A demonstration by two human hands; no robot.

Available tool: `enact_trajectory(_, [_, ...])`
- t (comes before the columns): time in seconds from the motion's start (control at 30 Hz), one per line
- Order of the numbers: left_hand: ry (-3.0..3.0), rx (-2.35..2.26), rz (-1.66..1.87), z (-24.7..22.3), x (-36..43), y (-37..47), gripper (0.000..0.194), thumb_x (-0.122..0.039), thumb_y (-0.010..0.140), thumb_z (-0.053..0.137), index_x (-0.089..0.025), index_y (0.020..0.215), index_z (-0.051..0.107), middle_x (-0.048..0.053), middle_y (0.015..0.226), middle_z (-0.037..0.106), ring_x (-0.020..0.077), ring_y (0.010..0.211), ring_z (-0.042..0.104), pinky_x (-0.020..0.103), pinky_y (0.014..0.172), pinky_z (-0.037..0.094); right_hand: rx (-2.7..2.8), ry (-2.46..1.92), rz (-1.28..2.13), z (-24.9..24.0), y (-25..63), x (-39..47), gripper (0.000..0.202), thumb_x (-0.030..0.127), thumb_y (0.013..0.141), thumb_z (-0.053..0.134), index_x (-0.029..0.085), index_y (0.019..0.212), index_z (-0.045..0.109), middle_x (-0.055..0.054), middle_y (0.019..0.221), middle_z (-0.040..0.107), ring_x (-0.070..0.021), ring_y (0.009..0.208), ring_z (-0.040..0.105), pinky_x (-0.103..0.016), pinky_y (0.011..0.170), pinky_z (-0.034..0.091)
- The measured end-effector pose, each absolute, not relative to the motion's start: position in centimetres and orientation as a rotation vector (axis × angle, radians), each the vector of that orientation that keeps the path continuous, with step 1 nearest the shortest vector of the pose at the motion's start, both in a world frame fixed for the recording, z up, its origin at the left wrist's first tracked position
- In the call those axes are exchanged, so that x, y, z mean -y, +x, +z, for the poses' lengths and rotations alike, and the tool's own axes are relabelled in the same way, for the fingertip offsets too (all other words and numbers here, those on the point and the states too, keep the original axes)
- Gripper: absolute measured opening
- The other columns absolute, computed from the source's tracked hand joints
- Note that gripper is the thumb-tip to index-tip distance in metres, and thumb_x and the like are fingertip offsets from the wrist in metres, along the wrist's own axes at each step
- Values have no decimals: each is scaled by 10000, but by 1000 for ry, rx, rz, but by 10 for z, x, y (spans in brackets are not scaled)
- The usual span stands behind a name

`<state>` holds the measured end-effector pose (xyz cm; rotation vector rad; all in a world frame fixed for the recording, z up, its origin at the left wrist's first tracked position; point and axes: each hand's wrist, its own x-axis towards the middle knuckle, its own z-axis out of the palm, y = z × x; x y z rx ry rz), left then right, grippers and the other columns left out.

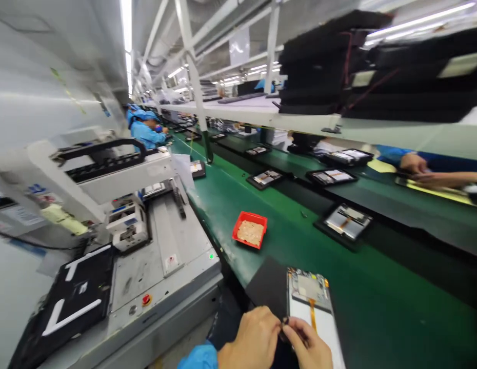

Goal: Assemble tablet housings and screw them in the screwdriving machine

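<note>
The opened flat rectangular device with a silver-grey upper section, a white lower section and an orange ribbon strip [324, 319] lies face-on to the camera on the green counter [400, 307] and serves as reference. At its left edge is a flat matt-black sheet [267, 287]; whether the device overlaps it cannot be told. The left hand [256, 338], with a blue sleeve [200, 357], is before the device's left edge, fingers curled and tips pinching a small dark part [285, 321], too small to identify. The right hand [308, 344] covers some of the device's lower left portion, thumb and fingertips closed on the same part; contact with the device cannot be confirmed. Beyond the device and to its left stands a square red plastic tray [234, 233] holding tan material. Further left is a grey-white metal machine [138, 287]. Beyond the device to the right, a co-worker's hands [419, 171] are visible.
</note>
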<state>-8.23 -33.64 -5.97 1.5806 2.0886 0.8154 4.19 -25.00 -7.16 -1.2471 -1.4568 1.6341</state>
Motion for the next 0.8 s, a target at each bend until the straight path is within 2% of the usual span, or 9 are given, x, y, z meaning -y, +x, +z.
enact_trajectory(0.2, [1768,-1996,758,-48,338,-88,257,-156,980,406,-201,869,634,39,867,652,176,817,603,290,750,481,1425,-1154,1730,-59,42,257,406,552,638,790,163,724,706,-59,683,692,-208,641,645,-312,642,549])
enact_trajectory(0.53, [1789,-1972,722,-42,335,-91,278,-191,1010,389,-188,905,647,33,878,641,161,815,589,277,748,462,1283,-1121,1855,-67,45,260,332,453,720,794,154,811,682,-20,699,660,-169,655,642,-294,679,529])
enact_trajectory(0.8, [1838,-2022,660,-37,331,-88,292,-207,1017,377,-184,885,636,34,866,641,161,803,576,282,727,454,1286,-1107,1833,-68,46,261,374,491,711,802,154,819,679,-22,721,661,-169,677,636,-307,698,543])
